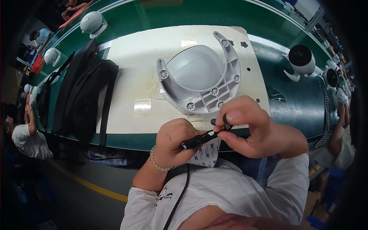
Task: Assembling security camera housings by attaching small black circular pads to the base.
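In front of me a white plastic housing [197, 69] with a rounded body lies on the work mat, its ribbed crescent-shaped base [230, 73] facing up and showing several round spoked sockets. My left hand [174, 138], closed, grips a black strip with pale round spots [197, 140]. A white backing sheet with blue print [209, 153] hangs below that strip. My right hand [249, 124] pinches a small dark piece [227, 120] at the strip's right end; its exact shape is partly hidden by my fingers. Both hands are just nearer than the housing.
A black bag [88, 88] lies left of the cream mat [134, 50]. Similar white units stand at the far left [93, 23] and right [301, 61]. Small dark flower-shaped pieces [244, 44] rest on the mat's far right. Co-workers sit on both sides.
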Demonstrator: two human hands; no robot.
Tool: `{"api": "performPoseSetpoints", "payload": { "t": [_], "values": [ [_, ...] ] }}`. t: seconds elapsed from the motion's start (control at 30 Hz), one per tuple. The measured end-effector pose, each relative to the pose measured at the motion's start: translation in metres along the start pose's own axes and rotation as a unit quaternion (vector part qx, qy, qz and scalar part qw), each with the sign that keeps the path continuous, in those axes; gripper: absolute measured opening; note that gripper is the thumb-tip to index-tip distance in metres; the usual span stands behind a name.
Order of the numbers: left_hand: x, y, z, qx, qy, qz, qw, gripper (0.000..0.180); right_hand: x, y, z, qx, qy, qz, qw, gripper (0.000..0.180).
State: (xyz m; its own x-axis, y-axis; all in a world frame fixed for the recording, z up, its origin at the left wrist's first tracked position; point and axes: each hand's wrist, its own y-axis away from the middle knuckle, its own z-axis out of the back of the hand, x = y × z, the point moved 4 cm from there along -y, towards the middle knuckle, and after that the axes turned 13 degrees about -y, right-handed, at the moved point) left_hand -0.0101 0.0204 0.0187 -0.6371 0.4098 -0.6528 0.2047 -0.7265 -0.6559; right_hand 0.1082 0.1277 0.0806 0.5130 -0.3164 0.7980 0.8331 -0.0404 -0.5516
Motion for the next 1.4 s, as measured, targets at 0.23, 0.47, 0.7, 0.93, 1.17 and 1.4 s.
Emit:
{"api": "performPoseSetpoints", "payload": {
  "t": [0.23,0.47,0.7,0.93,1.17,1.4],
  "values": [
    [0.005,0.003,0.008,0.001,0.004,0.101,0.995,0.018,0.009,0.001,0.008,0.010,0.109,0.101,0.989,0.064],
    [-0.003,-0.011,0.001,-0.027,-0.081,-0.007,0.996,0.022,-0.015,-0.020,0.020,-0.084,0.077,-0.004,0.993,0.067],
    [-0.004,-0.020,0.006,-0.006,-0.134,-0.036,0.990,0.028,-0.009,-0.017,0.015,-0.083,0.247,0.122,0.958,0.055],
    [-0.005,-0.021,0.005,-0.002,-0.135,-0.036,0.990,0.031,0.012,-0.012,-0.006,0.093,0.405,0.091,0.905,0.043],
    [0.001,-0.018,0.000,-0.011,-0.148,-0.053,0.987,0.031,-0.008,0.008,0.025,-0.139,0.104,-0.019,0.985,0.058],
    [0.001,-0.018,0.001,-0.020,-0.150,-0.055,0.987,0.031,-0.017,0.007,0.016,-0.124,0.002,-0.178,0.976,0.060]
  ]
}}
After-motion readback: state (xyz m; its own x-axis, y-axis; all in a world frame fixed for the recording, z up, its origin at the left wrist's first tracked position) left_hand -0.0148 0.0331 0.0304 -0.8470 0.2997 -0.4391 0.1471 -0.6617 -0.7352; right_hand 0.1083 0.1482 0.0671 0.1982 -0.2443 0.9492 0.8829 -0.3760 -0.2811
